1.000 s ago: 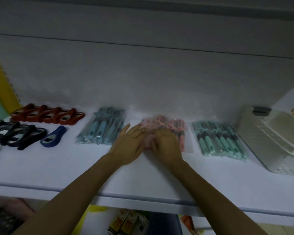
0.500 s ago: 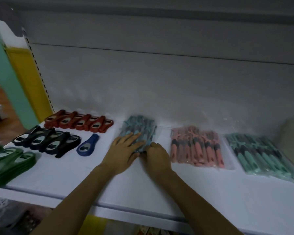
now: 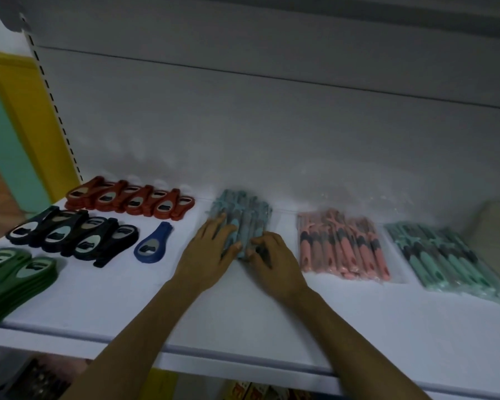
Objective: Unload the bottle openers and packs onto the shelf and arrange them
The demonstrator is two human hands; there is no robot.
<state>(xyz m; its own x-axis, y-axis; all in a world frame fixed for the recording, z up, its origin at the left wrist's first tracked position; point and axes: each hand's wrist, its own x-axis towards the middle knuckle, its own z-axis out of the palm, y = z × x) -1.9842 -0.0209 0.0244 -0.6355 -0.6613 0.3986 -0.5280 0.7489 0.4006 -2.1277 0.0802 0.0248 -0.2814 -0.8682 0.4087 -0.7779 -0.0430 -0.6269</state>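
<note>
Blue-grey pack (image 3: 248, 217) lies flat on the white shelf (image 3: 272, 327); just right of it the pink pack (image 3: 344, 246), farther right the mint pack (image 3: 445, 261); left of it one blue opener (image 3: 153, 246), then overlapping black openers (image 3: 72, 235); red openers (image 3: 130, 200) left-rear; green openers (image 3: 15, 278) stacked far left.

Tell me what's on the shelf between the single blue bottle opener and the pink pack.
A grey-blue pack, in the head view; the left hand rests flat on it and the right hand grips its near end.
</note>
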